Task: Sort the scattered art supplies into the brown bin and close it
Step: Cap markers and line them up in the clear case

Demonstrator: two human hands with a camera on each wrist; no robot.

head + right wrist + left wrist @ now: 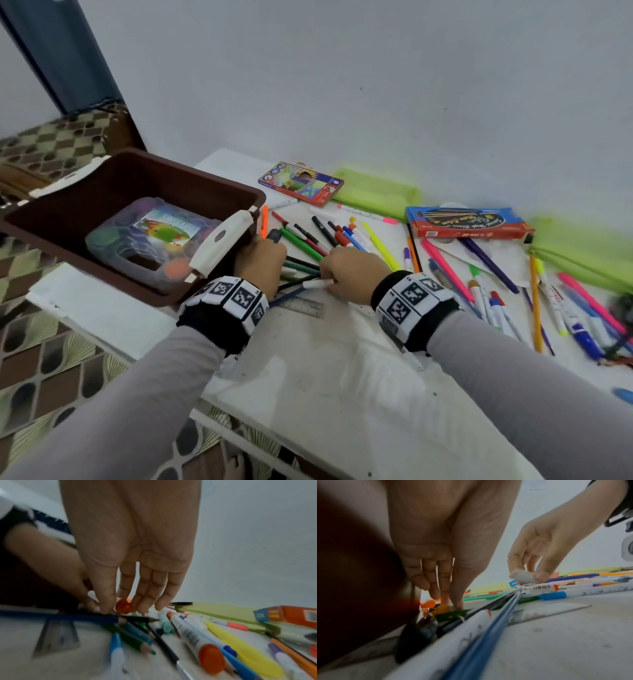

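Observation:
The brown bin (pixel 205 174) stands open at the table's left end with a clear plastic paint case (pixel 150 233) inside; in the left wrist view its wall (pixel 351 574) fills the left side. My left hand (pixel 267 253) is down beside that wall, and its thumb and fingertips (pixel 458 603) touch a heap of pens and pencils (pixel 308 243) without curling round any. Just to the right, my right hand (pixel 337 274) pinches a white marker (pixel 317 283) between thumb and fingers. The right wrist view shows this marker's red cap (pixel 123 607).
Two crayon and brush boxes (pixel 301 183) (pixel 469 222) and green pouches (pixel 376 192) lie along the wall. More markers (pixel 565 315) spread over the right side. A clear ruler (pixel 301 305) lies under my hands. The white table (pixel 325 377) ends at the left over patterned floor.

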